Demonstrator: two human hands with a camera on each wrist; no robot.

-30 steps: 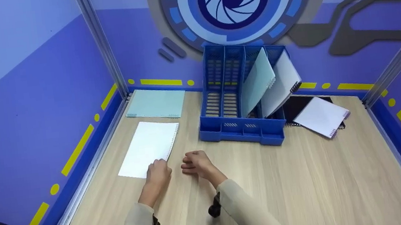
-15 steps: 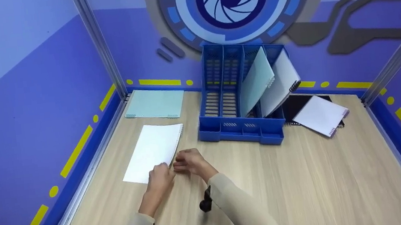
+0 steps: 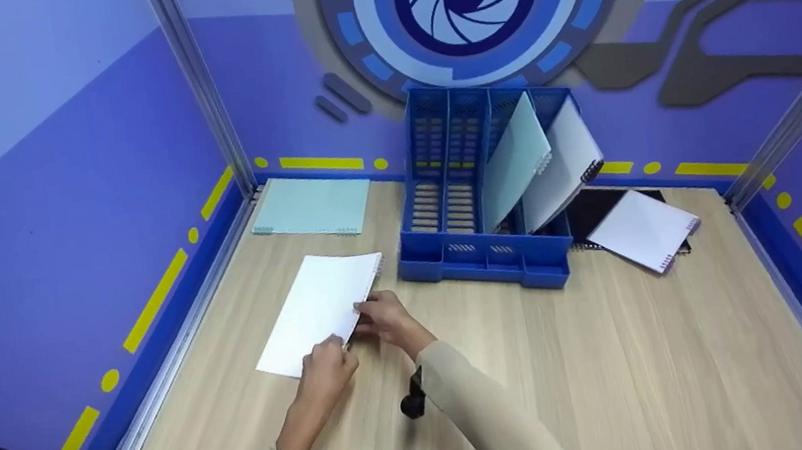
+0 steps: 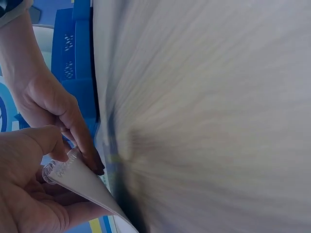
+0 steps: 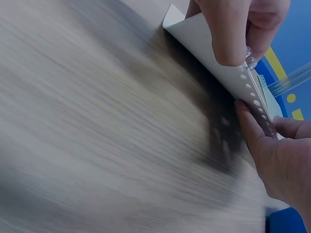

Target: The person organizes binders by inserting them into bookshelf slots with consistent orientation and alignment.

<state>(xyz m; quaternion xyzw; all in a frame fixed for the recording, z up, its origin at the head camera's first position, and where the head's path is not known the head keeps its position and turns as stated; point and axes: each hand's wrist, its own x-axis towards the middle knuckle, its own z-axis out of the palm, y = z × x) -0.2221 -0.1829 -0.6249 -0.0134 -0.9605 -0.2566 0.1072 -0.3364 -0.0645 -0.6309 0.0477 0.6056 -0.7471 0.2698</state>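
Observation:
A white spiral notebook (image 3: 321, 300) lies at the left middle of the table, its bound edge facing right and lifted off the wood. My left hand (image 3: 327, 368) pinches that edge near its lower corner; the left wrist view shows this hand (image 4: 29, 179) around the clear coil. Farther up the same edge, my right hand (image 3: 389, 321) has its thumb on top and fingers underneath. In the right wrist view, the right hand (image 5: 284, 155) grips the row of punched holes, and the notebook's underside (image 5: 209, 58) shows a bend.
A pale green notebook (image 3: 312, 205) lies behind. The blue file rack (image 3: 485, 264) stands at the back middle, holding a green notebook (image 3: 515, 167) and a white one (image 3: 557, 169), both leaning. Right of it, a white notebook (image 3: 643, 230) overlaps a black one (image 3: 592, 211).
My right hand has moved left to the notebook's bound edge and taken hold of it. The notebook has shifted right and toward me, with my left hand still pinching it.

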